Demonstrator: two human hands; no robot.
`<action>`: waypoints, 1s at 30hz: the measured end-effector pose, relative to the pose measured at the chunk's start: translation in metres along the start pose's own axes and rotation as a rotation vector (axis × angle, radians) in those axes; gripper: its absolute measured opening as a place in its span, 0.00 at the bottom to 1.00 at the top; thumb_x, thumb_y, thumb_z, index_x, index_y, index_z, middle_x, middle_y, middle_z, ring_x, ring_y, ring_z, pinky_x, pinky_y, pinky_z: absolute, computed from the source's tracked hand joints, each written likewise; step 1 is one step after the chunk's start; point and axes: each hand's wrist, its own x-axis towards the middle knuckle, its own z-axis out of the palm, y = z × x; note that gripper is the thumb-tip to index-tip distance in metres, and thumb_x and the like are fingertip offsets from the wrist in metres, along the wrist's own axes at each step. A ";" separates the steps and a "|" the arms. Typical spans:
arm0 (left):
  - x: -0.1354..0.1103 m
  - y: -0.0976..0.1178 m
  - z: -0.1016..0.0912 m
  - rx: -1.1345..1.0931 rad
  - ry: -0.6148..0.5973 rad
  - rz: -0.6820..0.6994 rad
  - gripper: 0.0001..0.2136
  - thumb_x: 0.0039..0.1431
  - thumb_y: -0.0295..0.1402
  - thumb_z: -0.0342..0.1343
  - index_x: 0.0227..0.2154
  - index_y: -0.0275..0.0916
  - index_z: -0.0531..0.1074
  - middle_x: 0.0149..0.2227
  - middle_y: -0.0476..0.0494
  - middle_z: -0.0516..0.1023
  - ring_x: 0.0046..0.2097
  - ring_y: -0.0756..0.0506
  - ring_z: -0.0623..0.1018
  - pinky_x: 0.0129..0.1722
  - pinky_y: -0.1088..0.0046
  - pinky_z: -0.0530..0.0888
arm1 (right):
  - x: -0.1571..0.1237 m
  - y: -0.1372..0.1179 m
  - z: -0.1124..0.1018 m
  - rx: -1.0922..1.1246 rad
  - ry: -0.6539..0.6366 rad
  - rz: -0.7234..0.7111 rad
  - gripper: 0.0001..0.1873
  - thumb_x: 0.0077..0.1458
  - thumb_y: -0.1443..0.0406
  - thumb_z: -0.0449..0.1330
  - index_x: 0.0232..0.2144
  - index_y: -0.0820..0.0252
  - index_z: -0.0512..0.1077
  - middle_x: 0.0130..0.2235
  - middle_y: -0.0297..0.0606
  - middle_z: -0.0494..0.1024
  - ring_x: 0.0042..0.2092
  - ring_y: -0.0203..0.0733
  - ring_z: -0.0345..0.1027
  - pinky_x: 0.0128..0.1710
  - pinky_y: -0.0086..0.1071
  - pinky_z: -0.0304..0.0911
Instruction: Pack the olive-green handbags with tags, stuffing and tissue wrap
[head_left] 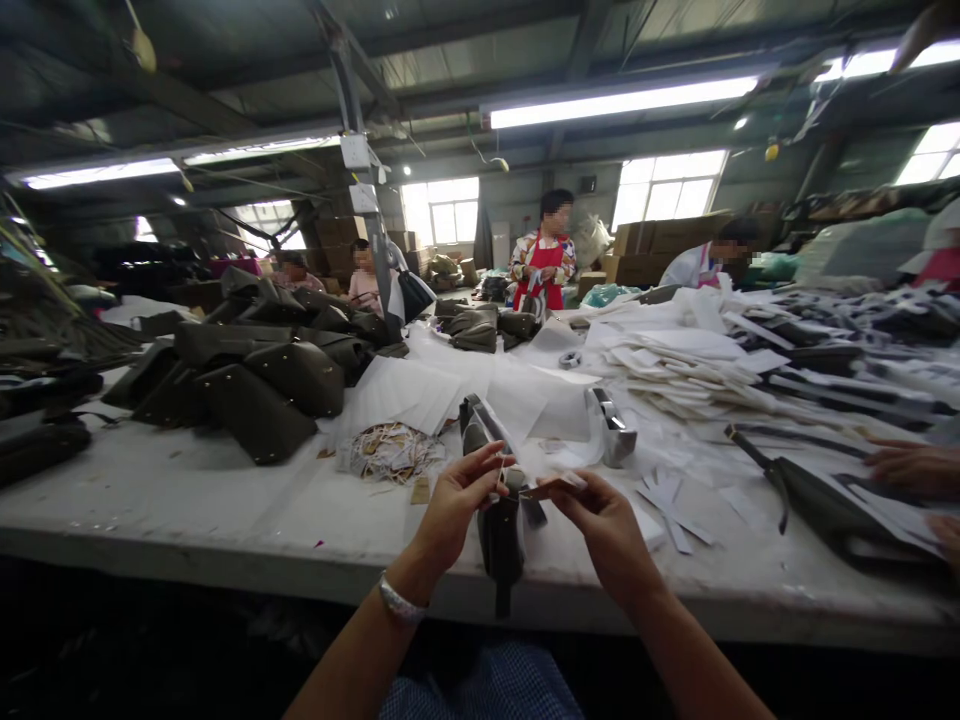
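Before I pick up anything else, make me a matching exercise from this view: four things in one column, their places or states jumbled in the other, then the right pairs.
Things
1. Right hand
2. Silvery wristband
3. Crossed white strips
4. Red apron

Places or states
A. Worn by a person standing across the table
B. Holding a small flat brown piece
C. Lying loose on the table
D. Around the left wrist

Right pairs: 1-B, 2-D, 3-C, 4-A

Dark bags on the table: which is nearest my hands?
The dark bag just below your left hand and right hand, by the table's front edge; the others lie farther away.
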 end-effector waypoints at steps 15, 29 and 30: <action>0.006 0.010 0.007 0.288 -0.124 0.121 0.27 0.50 0.35 0.69 0.55 0.39 0.73 0.43 0.40 0.83 0.46 0.40 0.81 0.49 0.64 0.76 | 0.032 -0.015 0.012 -0.512 -0.272 -0.198 0.40 0.55 0.69 0.59 0.68 0.51 0.54 0.30 0.28 0.79 0.31 0.40 0.72 0.37 0.32 0.67; -0.014 0.016 -0.003 0.695 0.108 0.373 0.21 0.58 0.35 0.62 0.55 0.46 0.73 0.38 0.47 0.79 0.33 0.48 0.77 0.37 0.73 0.75 | 0.020 -0.009 0.008 0.208 -0.080 0.129 0.32 0.57 0.53 0.63 0.60 0.58 0.67 0.49 0.47 0.80 0.53 0.54 0.73 0.55 0.47 0.65; -0.014 0.016 -0.004 0.645 0.143 0.342 0.22 0.57 0.37 0.63 0.55 0.45 0.73 0.38 0.47 0.79 0.33 0.49 0.77 0.36 0.74 0.75 | 0.019 -0.006 0.007 0.141 -0.055 0.106 0.29 0.57 0.52 0.63 0.57 0.59 0.70 0.46 0.47 0.81 0.51 0.54 0.74 0.54 0.47 0.66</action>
